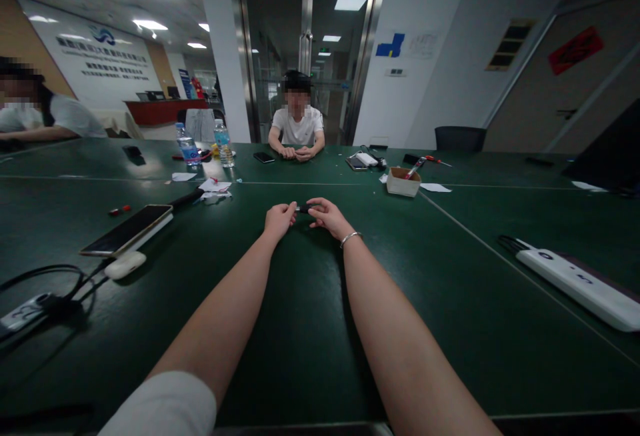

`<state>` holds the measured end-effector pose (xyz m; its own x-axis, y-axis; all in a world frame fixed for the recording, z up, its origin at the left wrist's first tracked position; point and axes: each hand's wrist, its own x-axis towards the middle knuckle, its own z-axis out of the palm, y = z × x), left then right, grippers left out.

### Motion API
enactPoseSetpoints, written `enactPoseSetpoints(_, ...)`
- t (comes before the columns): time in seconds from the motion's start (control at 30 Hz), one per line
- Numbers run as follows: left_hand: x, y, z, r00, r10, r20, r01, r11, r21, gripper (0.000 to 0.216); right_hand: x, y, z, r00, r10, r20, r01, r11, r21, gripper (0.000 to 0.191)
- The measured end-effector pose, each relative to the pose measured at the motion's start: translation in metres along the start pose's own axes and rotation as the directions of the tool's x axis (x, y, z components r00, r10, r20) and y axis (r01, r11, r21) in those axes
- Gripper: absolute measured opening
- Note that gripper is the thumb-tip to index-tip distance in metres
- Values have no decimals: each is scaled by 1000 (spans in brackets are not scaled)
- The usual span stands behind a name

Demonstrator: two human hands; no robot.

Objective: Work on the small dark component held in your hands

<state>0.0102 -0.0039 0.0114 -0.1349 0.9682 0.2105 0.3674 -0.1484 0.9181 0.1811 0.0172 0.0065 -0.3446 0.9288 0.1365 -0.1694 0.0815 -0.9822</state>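
Both my arms reach forward over the dark green table [310,329]. My left hand [280,221] is closed, its thumb and fingers pinching the pale end of a small black object [304,209]. From the other side, my right hand [329,218] grips the dark end between thumb and forefinger, with a silver bangle on that wrist. The object is held level between the two hands, low over the tabletop. It is too small to tell its kind, and the fingertips cover part of it.
On the left lie a phone [127,229], a white mouse-like item [125,265] and black cables [75,283]. Two bottles [223,144] stand farther back. A small box [403,183] and a white power strip [580,283] are on the right. A person [299,123] sits opposite.
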Motion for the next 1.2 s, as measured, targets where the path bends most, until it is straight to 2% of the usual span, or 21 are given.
enactPoseSetpoints(0.47,0,0,-2,1000,-11,21,8,990,141,48,-1,-1,-1,999,4,33,-5,1000,21,29)
enactPoseSetpoints(0.63,3,-7,0,998,42,41,-44,997,58,42,0,0,-1,1000,16,-6,-15,999,32,26)
enactPoseSetpoints(0.83,8,-14,3,984,166,71,-159,983,-94,20,1,-1,-1,998,33,-58,-31,998,46,22)
enactPoseSetpoints(0.9,8,-14,3,973,217,75,-204,967,-154,25,1,-1,-1,997,40,-70,-37,998,44,21)
enactPoseSetpoints(0.97,7,-13,3,975,205,81,-186,962,-198,32,1,-1,0,996,39,-78,-36,998,44,20)
enactPoseSetpoints(1.1,7,-11,4,993,70,98,-46,972,-229,31,1,-1,0,997,40,-61,-37,998,47,22)
enactPoseSetpoints(1.2,7,-11,4,989,131,76,-112,971,-210,28,1,-1,0,997,49,-52,-47,998,41,21)
